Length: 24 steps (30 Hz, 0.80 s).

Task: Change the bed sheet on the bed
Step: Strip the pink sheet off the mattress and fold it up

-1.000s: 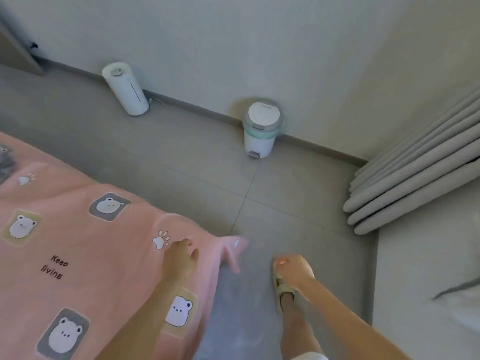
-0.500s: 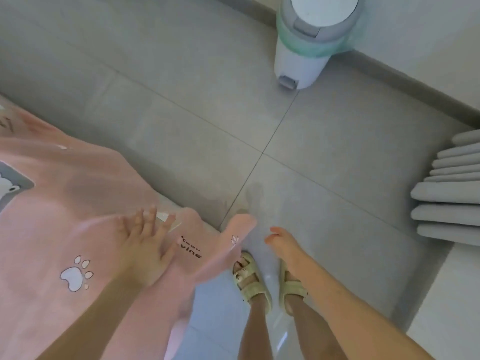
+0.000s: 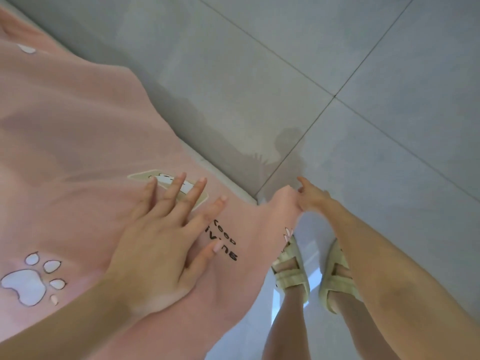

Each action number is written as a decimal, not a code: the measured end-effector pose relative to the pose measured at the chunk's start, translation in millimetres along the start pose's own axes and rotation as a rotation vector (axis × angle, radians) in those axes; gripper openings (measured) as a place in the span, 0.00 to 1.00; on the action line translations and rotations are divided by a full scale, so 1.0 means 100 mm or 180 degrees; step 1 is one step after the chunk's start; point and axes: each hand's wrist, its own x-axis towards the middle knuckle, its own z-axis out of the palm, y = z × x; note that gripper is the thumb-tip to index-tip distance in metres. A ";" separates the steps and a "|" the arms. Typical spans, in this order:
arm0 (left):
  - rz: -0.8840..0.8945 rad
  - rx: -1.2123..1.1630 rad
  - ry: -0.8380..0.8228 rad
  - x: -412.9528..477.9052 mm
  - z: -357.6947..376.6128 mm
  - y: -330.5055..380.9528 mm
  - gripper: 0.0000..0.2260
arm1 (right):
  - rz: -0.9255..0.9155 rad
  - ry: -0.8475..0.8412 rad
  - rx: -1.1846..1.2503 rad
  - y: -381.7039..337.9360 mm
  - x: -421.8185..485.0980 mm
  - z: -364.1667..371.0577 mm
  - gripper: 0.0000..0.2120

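The pink sheet (image 3: 78, 126) is lying across the left half of the frame, hanging over the mattress edge (image 3: 226, 179). The left hand (image 3: 161, 245) is lying flat on it at centre, fingers spread and released, just pressing. At centre right, the right hand (image 3: 314, 200) is pinching the sheet's corner (image 3: 283, 203) above the sandals (image 3: 293, 271). The fabric's looking light, soft and floppy to me, so I'd say grab corners or hems.

Bare tiled floor (image 3: 285, 61) spreads beyond the bed sheet (image 3: 78, 126); sandalled feet (image 3: 292, 272) stand beside its corner.
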 end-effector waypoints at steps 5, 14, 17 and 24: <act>0.0001 -0.0088 0.0068 0.01 -0.01 0.00 0.26 | 0.0057 0.0220 -0.0080 0.11 -0.27 -0.08 0.29; -0.0457 -0.0758 0.0678 -0.22 -0.40 0.30 0.19 | -0.0470 0.1894 0.0834 -0.11 -2.70 -1.15 0.21; -0.0713 -0.1746 0.1495 -0.52 -1.01 0.82 0.13 | -0.0478 0.1871 0.1029 -0.54 -3.61 -1.49 0.23; -0.0863 -0.3238 0.1640 -1.20 -2.48 1.42 0.30 | -0.0526 0.1058 0.2210 -1.82 -5.33 -1.77 0.15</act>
